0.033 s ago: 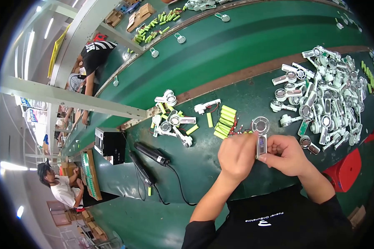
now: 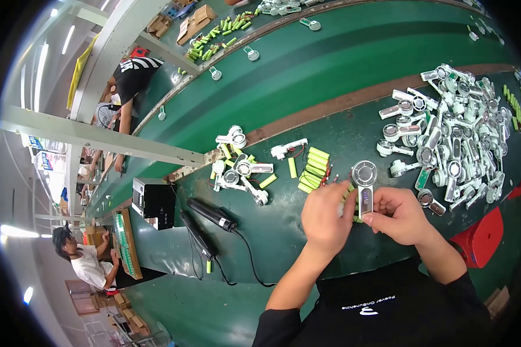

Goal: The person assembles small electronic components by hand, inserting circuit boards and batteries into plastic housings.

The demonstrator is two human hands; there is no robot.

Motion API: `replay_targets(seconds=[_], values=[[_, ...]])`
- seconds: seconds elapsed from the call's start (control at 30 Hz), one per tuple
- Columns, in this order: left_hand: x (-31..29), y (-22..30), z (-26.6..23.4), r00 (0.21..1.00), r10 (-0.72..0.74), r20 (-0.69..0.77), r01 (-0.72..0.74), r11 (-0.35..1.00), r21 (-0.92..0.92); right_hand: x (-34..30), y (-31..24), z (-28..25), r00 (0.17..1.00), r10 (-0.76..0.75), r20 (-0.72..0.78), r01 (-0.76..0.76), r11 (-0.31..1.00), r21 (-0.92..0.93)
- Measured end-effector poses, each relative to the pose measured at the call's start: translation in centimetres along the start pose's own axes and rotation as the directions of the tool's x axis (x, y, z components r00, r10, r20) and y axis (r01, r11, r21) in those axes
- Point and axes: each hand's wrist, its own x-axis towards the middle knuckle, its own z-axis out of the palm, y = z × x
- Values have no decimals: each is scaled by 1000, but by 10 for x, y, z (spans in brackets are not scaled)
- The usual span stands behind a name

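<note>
- From where I stand, the hand fan (image 2: 364, 180) is right of centre in the frame, its round head pointing up the frame and its handle between the person's two hands.
- The right hand (image 2: 400, 215) has thumb and bent fingers closed on the handle's lower end.
- The left hand (image 2: 327, 218) curls close against the handle's other side; I can't tell how tightly its fingers close, or whether they grip the green cell (image 2: 349, 188) showing at their tips.
- To do this well, I'd say, steady the handle with the right fingertips, leave the left ones free for fine work, and avoid pinching any thin wires like those by the green bundle (image 2: 314, 169), near centre.
- At lower left, a shallow tray (image 2: 132, 240) with a brown rim holds rows of small green-and-white pieces.
- A cardboard box (image 2: 195, 24) lies at upper left; its contents I can't make out.
- The heap of fans (image 2: 460, 133) at upper right sits loose on the bench, in no container.
</note>
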Motion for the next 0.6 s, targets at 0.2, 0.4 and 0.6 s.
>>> replay_targets(seconds=[0.2, 0.4, 0.6], values=[[-6, 3, -20, 598, -526, 605, 785, 232, -574, 5, 3, -3, 999, -40, -6, 40, 999, -29], [-6, 7, -9, 802, -419, 425, 596, 604, -530, 6, 1, 1, 994, -104, -16, 96, 959, -266], [-7, 5, -11, 734, -457, 502, 679, 474, -561, 5, 2, -1, 994, -111, -5, 106, 961, -255]])
